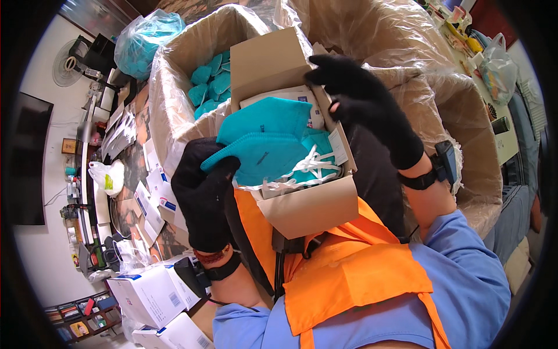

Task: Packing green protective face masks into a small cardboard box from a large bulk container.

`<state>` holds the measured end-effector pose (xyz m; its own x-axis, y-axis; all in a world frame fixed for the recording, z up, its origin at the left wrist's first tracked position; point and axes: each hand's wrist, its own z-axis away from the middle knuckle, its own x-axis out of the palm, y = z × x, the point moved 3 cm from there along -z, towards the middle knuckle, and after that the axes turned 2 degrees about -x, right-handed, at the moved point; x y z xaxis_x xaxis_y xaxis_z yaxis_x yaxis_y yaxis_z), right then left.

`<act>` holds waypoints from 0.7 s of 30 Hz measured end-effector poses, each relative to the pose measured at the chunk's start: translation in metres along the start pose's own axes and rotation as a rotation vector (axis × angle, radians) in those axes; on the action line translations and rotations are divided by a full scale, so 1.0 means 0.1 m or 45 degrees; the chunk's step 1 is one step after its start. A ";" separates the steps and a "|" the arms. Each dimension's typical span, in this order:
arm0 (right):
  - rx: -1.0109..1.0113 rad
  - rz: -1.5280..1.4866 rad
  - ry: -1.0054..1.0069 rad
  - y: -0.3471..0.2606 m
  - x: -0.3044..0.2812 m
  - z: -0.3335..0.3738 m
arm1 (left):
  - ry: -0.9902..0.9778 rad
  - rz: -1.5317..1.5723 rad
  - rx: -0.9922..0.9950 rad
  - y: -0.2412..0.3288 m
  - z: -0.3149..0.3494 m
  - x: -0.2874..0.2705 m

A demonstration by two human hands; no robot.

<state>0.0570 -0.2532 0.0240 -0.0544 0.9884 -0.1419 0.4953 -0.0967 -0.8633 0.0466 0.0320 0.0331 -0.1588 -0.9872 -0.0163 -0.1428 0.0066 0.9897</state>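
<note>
An opened cardboard box (pixel 311 205) rests over my lap with its flaps spread. Inside stand teal folded face masks (pixel 261 154) with white straps (pixel 314 166), beside a packet in pale printed wrapping (pixel 305 100). My left hand (pixel 203 186), in a black glove, is closed on the near left masks, its thumb across their front and its fingers behind them. My right hand (pixel 354 87), gloved as well, is at the box's far right edge, fingers bent over the rim. A bare fingertip pokes out of that glove.
Beyond the box, a plastic-lined carton (pixel 174 75) holds loose teal masks (pixel 212 84). More lined cartons (pixel 360 29) stand far and right. A plastic bag of teal pieces (pixel 148 43) sits far left. White printed boxes (pixel 154 294) are stacked near left, below flattened packaging (pixel 148 206).
</note>
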 end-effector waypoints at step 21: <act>0.442 -0.331 0.233 -0.12 0.65 0.48 | 0.365 -1.109 0.516 -0.32 0.14 0.37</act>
<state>0.0057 -0.1938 0.0022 0.0307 0.9865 0.1609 0.1641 0.1538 -0.9744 0.0318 -0.0028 -0.0015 0.3931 -0.6749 -0.6245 -0.4280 -0.7354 0.5253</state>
